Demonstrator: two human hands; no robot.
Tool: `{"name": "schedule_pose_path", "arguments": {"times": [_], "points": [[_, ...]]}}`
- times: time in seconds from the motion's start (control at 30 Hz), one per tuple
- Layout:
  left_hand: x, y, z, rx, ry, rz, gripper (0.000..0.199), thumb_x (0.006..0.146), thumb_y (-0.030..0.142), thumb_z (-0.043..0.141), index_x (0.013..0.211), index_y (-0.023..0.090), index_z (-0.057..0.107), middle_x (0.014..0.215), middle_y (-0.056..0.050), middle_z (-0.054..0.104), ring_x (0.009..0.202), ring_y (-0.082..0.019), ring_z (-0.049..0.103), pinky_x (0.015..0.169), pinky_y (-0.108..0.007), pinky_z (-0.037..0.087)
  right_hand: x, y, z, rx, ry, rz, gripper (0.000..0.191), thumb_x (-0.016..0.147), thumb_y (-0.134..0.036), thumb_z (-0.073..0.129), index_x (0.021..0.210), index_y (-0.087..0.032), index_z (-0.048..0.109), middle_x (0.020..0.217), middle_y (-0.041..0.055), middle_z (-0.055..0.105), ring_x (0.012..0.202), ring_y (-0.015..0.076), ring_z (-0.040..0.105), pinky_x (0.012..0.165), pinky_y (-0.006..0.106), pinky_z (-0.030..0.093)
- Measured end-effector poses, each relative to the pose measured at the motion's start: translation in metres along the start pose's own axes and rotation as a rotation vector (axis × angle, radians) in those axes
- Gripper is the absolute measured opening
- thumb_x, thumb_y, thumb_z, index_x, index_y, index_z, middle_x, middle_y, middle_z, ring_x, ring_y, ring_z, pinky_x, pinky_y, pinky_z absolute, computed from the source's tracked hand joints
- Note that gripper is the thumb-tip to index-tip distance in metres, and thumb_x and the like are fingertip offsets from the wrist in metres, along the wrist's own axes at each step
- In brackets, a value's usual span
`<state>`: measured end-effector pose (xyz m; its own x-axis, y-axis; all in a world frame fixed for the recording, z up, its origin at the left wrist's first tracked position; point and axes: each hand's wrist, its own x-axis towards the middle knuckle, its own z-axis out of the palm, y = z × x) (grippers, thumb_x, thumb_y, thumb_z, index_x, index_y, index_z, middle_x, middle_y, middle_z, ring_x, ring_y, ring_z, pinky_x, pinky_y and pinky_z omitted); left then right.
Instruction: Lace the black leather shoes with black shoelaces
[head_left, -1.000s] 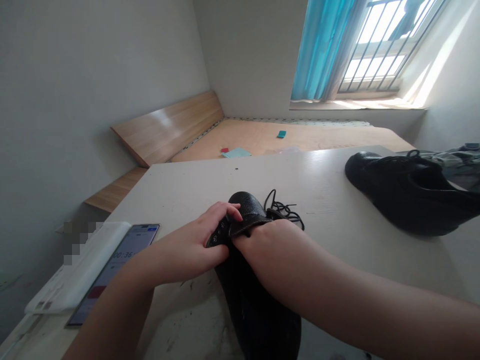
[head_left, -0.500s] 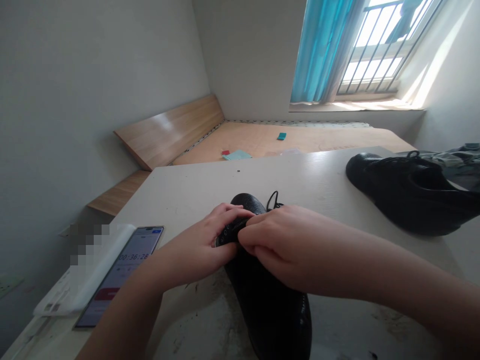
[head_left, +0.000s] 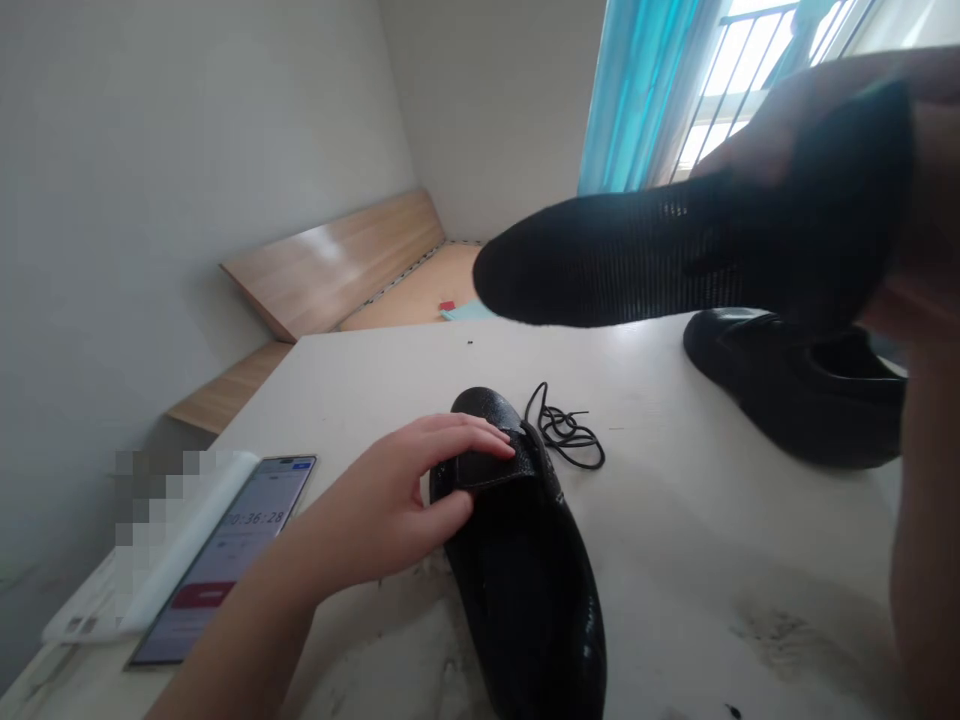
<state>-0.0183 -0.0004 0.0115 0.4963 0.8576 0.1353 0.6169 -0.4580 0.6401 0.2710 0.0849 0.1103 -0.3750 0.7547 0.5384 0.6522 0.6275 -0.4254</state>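
A black shoe (head_left: 589,610) lies on the white table with its toe pointing away and its opening facing up. My left hand (head_left: 420,480) grips it at the tongue, fingers on top and thumb at the edge of the opening. High on the right, my right hand (head_left: 810,110) holds a long, flat black piece shaped like an insole (head_left: 600,260), its rounded end pointing left above the table. A loose black lace (head_left: 566,435) lies coiled just right of the shoe's toe.
A second black shoe (head_left: 795,400) stands at the right, partly behind the raised piece. At the left lie a phone (head_left: 225,550) showing a timer and a white object (head_left: 187,540). Beyond the table (head_left: 360,370) is a wooden bed frame (head_left: 337,250).
My right hand has moved from the shoe up and to the right, and now has the insole-like piece in it. The lace and shoe opening are uncovered. My left hand stays on the shoe.
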Motion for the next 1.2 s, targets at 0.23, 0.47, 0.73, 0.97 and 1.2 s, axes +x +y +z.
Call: {"name": "schedule_pose_path", "arguments": {"times": [0.23, 0.47, 0.73, 0.97, 1.2], "points": [[0.0, 0.001, 0.001, 0.018, -0.063, 0.082, 0.055, 0.069, 0.005, 0.052, 0.118, 0.026, 0.067, 0.132, -0.001, 0.061, 0.123, -0.024, 0.054, 0.11, -0.035, 0.043, -0.023, -0.052, 0.026, -0.103, 0.045, -0.135, 0.022, 0.08, -0.01, 0.037, 0.071, -0.019, 0.055, 0.069, -0.0009, 0.055, 0.067, 0.0127, 0.051, 0.058, 0.028, 0.035], [0.002, -0.001, -0.001, 0.0, -0.052, 0.077, 0.037, 0.074, 0.009, 0.051, 0.099, 0.025, 0.074, 0.123, 0.0, 0.064, 0.121, -0.025, 0.052, 0.108, -0.034, 0.041, -0.03, -0.075, 0.065, -0.252, -0.354, -0.24, 0.019, 0.082, -0.01, 0.044, 0.068, -0.019, 0.052, 0.059, -0.0032, 0.05, 0.05, 0.0102, 0.037, 0.049, 0.028, 0.023], [0.004, -0.02, 0.008, -0.26, 0.245, -0.226, 0.031, 0.091, 0.037, 0.044, 0.085, 0.02, 0.069, 0.096, -0.004, 0.071, 0.094, -0.025, 0.062, 0.083, -0.034, 0.052, -0.055, -0.097, 0.074, -0.168, -0.61, -0.307, 0.01, 0.077, -0.014, 0.065, 0.082, -0.022, 0.064, 0.08, -0.0026, 0.066, 0.061, 0.014, 0.054, 0.053, 0.03, 0.031], [0.018, -0.013, 0.014, -0.412, 0.289, -0.341, 0.024, 0.082, 0.039, 0.062, 0.081, 0.016, 0.069, 0.083, -0.003, 0.072, 0.083, -0.023, 0.066, 0.073, -0.03, 0.052, -0.039, -0.077, 0.072, -0.116, -0.468, -0.223, 0.022, 0.093, -0.02, 0.047, 0.102, -0.024, 0.067, 0.092, 0.0001, 0.069, 0.078, 0.0162, 0.061, 0.063, 0.029, 0.039], [0.02, -0.02, 0.016, -0.396, 0.307, -0.386, 0.035, 0.083, 0.046, 0.062, 0.091, 0.013, 0.071, 0.088, -0.007, 0.075, 0.083, -0.025, 0.068, 0.073, -0.032, 0.051, -0.045, -0.061, 0.061, -0.117, -0.594, -0.277, 0.035, 0.094, -0.025, 0.05, 0.126, -0.032, 0.063, 0.123, -0.0012, 0.068, 0.103, 0.0192, 0.067, 0.086, 0.034, 0.053]]}}
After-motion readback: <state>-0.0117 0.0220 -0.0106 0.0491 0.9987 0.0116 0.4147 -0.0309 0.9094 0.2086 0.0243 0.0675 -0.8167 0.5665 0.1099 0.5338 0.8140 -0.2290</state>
